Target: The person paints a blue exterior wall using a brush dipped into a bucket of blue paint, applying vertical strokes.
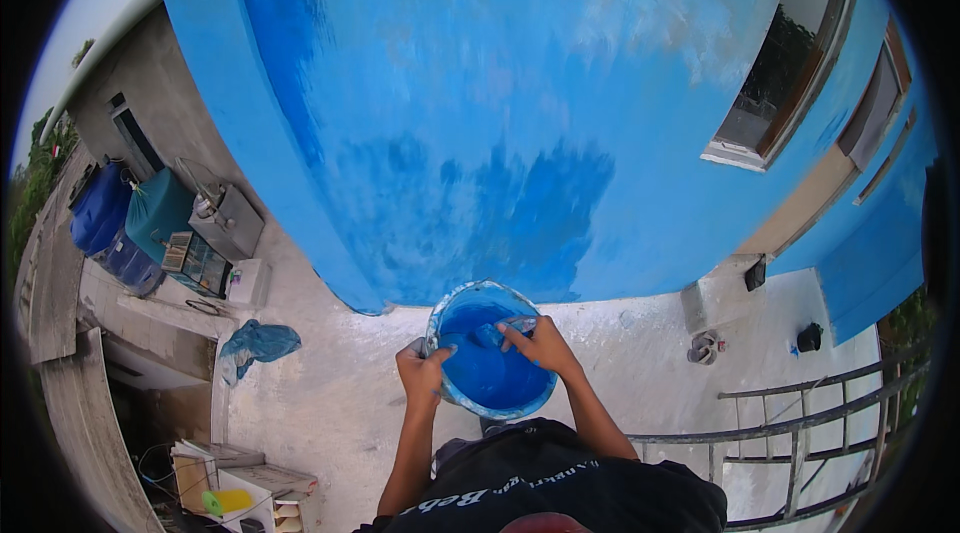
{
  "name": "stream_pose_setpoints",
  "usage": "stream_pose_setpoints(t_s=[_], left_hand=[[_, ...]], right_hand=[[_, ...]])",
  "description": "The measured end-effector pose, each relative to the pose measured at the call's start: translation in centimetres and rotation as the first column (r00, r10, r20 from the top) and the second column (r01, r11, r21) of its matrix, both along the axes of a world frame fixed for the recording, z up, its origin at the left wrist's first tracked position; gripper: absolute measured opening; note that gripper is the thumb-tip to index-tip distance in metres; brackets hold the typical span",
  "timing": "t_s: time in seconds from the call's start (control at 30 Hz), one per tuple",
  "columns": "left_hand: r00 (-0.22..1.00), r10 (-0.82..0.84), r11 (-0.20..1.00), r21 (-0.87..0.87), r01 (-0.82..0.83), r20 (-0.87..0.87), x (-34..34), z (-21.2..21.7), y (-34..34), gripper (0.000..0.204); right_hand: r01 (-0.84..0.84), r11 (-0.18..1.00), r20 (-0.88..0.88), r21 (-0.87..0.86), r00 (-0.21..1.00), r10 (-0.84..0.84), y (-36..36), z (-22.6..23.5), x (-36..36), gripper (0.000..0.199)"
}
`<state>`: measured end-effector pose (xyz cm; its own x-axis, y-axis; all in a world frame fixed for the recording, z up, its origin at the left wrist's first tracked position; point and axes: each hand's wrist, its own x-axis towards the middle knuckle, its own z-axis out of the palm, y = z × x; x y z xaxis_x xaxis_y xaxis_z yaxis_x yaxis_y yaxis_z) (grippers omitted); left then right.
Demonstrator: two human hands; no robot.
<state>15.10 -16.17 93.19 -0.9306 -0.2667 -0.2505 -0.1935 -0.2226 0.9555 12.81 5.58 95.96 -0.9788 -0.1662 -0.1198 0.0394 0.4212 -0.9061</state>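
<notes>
A round bucket (547, 399) of bright blue paint is held in front of my body, its pale rim smeared with blue. My left hand (422, 370) grips the left side of the rim, thumb inside and fingers outside. Over the right side of the bucket, my right hand (545, 345) is closed round a paint-covered paintbrush (490, 335). The brush's blue-coated end is inside the bucket, near the paint. Beyond the bucket stands a wall (480, 83) in light blue, with darker blue patches low down and along its left edge.
A crumpled blue plastic bag (262, 345) lies on the pale floor at left. Water drums (160, 211) and a cage (196, 263) stand farther left. A metal ladder (800, 425) lies at lower right. Small black buckets (809, 337) sit at far right, past a window (785, 53).
</notes>
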Motion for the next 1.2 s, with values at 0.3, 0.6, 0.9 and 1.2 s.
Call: stream_pose_setpoints(t_s=[0.3, 0.6, 0.9, 1.2], left_hand=[[0.983, 0.18, 0.97, 0.161, -0.182, 0.029, -2.4, 0.6, 1.8, 0.007], [0.988, 0.15, 0.989, -0.001, -0.151, -0.023, -7.4, 0.8, -4.1, 0.009], [0.958, 0.279, 0.951, 0.158, -0.265, -0.074, -12.3, 5.5, -9.6, 0.008], [0.939, 0.317, 0.929, 0.242, -0.279, -0.134, -15.7, 8.7, -13.3, 0.011]], right_hand=[[0.05, 0.932, 0.155, -0.358, 0.988, 0.007, 2.3, -1.4, -6.5, 0.031], [0.137, 0.769, 0.161, -0.625, 0.986, -0.045, -2.9, -1.0, -11.1, 0.034], [0.067, 0.553, 0.045, -0.831, 0.998, -0.053, -7.4, 2.0, -17.4, 0.038], [-0.231, 0.88, -0.754, -0.416, 0.628, -0.191, -11.7, 25.7, -28.3, 0.031]])
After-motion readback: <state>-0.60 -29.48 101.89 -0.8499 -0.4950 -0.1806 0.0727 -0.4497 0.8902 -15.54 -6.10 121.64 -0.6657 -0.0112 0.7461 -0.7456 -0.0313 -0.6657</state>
